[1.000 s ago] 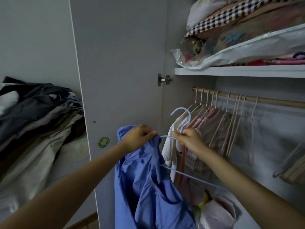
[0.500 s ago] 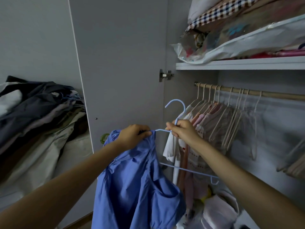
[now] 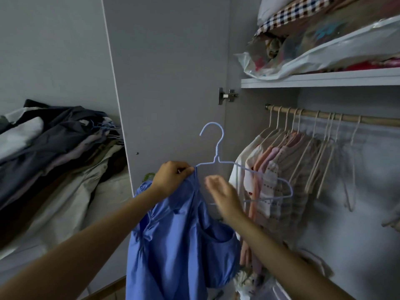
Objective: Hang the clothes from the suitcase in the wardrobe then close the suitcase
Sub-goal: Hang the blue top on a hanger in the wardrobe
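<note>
My blue garment (image 3: 179, 234) matches its pale blue hanger (image 3: 216, 148); pink, cream and striped clothes (image 3: 279, 174) hang nearby, checked bedding (image 3: 303, 9) above.

blue garment (image 3: 179, 239): matt cloth | hanger (image 3: 216, 148): smooth coated wire | rail (image 3: 324, 115): wood

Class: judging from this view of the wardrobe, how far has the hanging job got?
Done: several garments already hang on the rail. In hand: the left hand pinches the blue shirt against one end of the blue hanger; the blurred right hand is off it. Left: seating the shirt and hooking it on the rail. No suitcase is visible.
</note>
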